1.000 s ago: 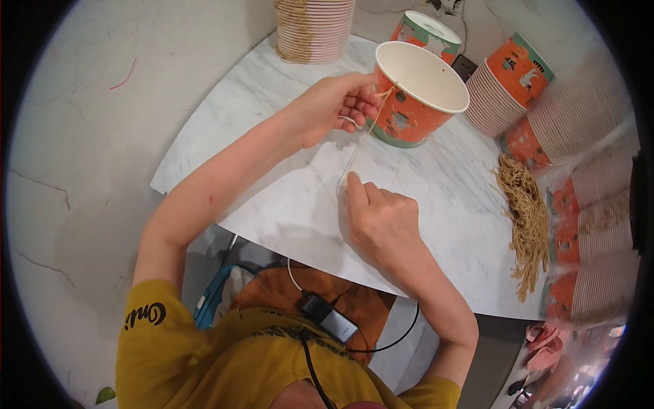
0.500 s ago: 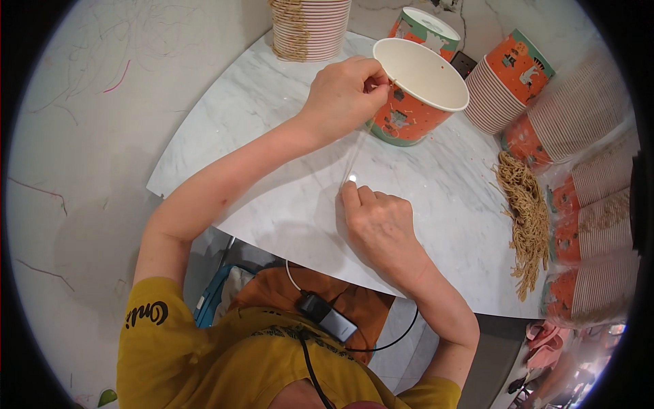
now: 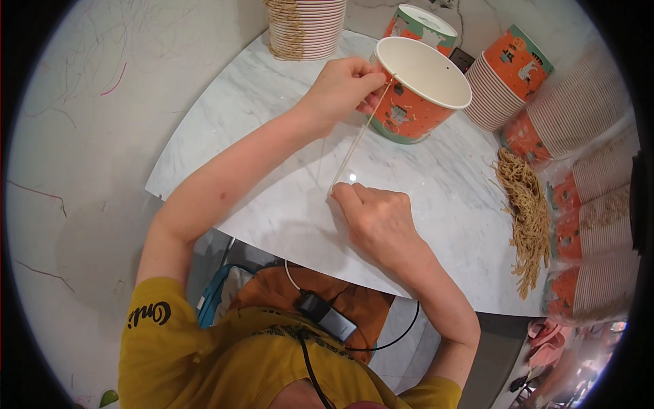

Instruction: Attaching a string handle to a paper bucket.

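Note:
A large paper bucket (image 3: 415, 112), orange and green with printed figures and a white rim, stands upright before me. My left hand (image 3: 351, 87) is closed at its left side, thumb and fingers against the wall just below the rim. A thin tan string (image 3: 358, 138) runs taut from near the bucket's rim down toward me. Its lower end is pinched between thumb and forefinger of my right hand (image 3: 378, 215), which rests low over the table. Whatever lies behind my left fingers is hidden.
A bundle of tan strings (image 3: 521, 218) lies at the table's right. Stacked paper buckets (image 3: 487, 95) lean behind it, with plastic-wrapped stacks (image 3: 579, 109) along the right edge. Another stack (image 3: 310, 31), hung with strings, stands at the back left. A bucket (image 3: 422, 28) sits upside down behind. The white marbled table (image 3: 272, 184) has a curved edge.
My right hand has shifted slightly left, drawing the string into a straight, clearer line. My left hand has moved slightly left, its thumb now lower on the bucket's wall.

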Demonstrator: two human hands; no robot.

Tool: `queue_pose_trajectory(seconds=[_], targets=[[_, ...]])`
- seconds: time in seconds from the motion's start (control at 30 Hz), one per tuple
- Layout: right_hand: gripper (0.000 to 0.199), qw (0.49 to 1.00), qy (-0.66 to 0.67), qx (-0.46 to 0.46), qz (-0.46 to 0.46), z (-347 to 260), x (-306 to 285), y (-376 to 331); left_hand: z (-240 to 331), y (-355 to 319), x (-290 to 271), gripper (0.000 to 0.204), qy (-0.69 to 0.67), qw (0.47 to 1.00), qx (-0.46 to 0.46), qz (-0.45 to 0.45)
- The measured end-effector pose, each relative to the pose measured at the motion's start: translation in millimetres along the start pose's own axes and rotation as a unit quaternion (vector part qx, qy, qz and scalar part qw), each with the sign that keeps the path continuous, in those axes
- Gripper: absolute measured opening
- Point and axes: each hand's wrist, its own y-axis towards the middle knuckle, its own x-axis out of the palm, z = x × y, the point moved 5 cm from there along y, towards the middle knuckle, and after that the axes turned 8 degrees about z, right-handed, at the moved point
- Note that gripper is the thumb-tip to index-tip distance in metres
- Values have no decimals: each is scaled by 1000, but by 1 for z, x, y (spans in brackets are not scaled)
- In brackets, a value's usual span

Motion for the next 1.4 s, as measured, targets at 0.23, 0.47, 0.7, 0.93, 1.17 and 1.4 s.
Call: queue_pose_trajectory(seconds=[0.23, 0.47, 0.7, 0.93, 1.17, 1.4], targets=[[12, 999, -28, 18, 10, 1, 5, -1, -8, -9, -8, 28, 14, 994, -87, -64], [15, 999, -48, 5, -6, -3, 7, -2, 2, 6, 2, 25, 179, 978, 103, -28], [15, 998, -56, 0, -11, -1, 6, -3, 16, 0, 11, 15, 259, 949, 181, 20], [13, 997, -61, -25, -43, -4, 4, -5, 23, 10, 11, 13, 207, 961, 178, 50], [13, 999, -26, -28, -36, -5, 6, -2, 12, 21, 10, 10, 174, 981, 80, 16], [10, 997, 14, 74, -11, 2, 5, 0, 7, 16, 0, 10, 179, 982, 23, -59]])
